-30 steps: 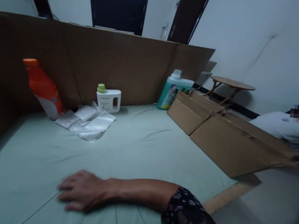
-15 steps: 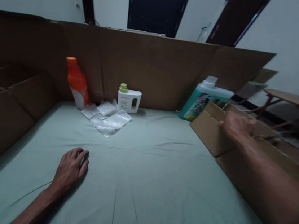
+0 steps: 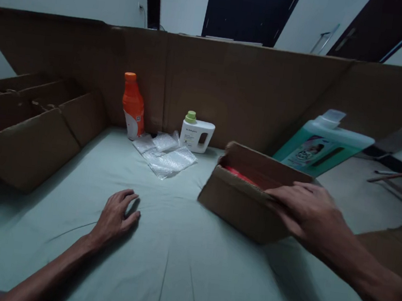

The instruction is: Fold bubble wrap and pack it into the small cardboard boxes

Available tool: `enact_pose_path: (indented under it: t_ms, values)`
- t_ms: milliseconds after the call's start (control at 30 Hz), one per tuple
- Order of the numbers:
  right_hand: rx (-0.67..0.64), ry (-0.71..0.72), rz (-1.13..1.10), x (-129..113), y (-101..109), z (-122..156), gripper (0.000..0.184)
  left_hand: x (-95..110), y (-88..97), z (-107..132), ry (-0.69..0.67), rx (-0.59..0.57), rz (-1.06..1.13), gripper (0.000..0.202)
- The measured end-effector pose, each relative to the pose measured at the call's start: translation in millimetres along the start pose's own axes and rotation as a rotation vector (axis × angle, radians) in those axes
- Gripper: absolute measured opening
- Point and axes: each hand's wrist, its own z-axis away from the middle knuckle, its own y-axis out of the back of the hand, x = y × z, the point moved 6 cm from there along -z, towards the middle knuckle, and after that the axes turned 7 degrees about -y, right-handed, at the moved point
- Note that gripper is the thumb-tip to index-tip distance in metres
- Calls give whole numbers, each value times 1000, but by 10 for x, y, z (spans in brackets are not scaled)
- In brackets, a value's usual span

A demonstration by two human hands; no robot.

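Observation:
My right hand (image 3: 307,207) grips the near right end of an open cardboard box (image 3: 241,209), fingers over its rim. The box is tilted, and something red (image 3: 242,176) shows inside, too hidden to name. My left hand (image 3: 117,216) lies on the pale green cloth (image 3: 150,261), fingers bent and thumb apart, holding nothing. Behind the box leans a large green liquid bottle (image 3: 319,145) with a clear cap, partly covered by it. A small white bottle with a green cap (image 3: 196,135) stands further left, beside flat bubble wrap (image 3: 167,158).
An orange bottle (image 3: 133,108) stands at the back left. Along the left edge sits a divided cardboard box (image 3: 40,143). A tall cardboard wall (image 3: 248,88) closes off the back. More cardboard (image 3: 398,245) lies at the lower right, partly behind my right arm.
My right hand has brought a cardboard box from the right side inward over the cloth. My left hand stays on the cloth, its thumb now further from the fingers. The view has turned right.

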Motion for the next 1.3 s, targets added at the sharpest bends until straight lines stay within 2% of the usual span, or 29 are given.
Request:
enact_pose_path:
  t_ms: [100, 200, 300, 400, 467, 533, 600, 700, 767, 900, 1000, 1067, 1167, 1233, 1300]
  values:
    - [152, 14, -179, -305, 227, 10, 20, 205, -33, 49, -1, -20, 139, 53]
    - [366, -185, -239, -286, 339, 189, 22, 400, -48, 51, -8, -52, 262, 60]
    - [475, -511, -262, -82, 199, 501, 12, 503, -55, -1, -18, -70, 335, 63]
    - [449, -820, -341, 85, -49, 836, 16, 536, -94, -47, -40, -76, 367, 63]
    - [410, -914, -409, 90, -134, 983, 20, 532, -144, -53, -37, -78, 376, 62]
    - [382, -880, -432, 5, -102, 1001, 18, 528, -205, -46, -23, -97, 384, 63]
    - [358, -701, -411, -166, 10, 863, 14, 547, -254, -47, -6, -119, 399, 65]
    - [294, -335, -325, -488, 130, 513, 35, 629, -284, -95, 11, -118, 442, 68]
    - [248, -190, -238, -634, 105, 301, 46, 710, -292, -151, 8, -104, 474, 66]
    - [173, -84, -158, -747, -56, 67, 15, 831, -313, -226, 16, -99, 523, 60]
    - [153, -96, -202, -739, -65, 82, 14, 861, -321, -216, 26, -138, 532, 55]
    - [207, -160, -261, -682, 22, 178, 18, 860, -314, -202, 19, -153, 529, 52]
    - [389, -416, -366, -454, 127, 477, 27, 834, -318, -191, 20, -145, 533, 57]
    - [425, -627, -457, -272, -9, 737, 32, 819, -341, -186, 32, -127, 543, 63]
    - [297, -784, -593, -149, -354, 945, 43, 829, -387, -186, 46, -126, 564, 66]
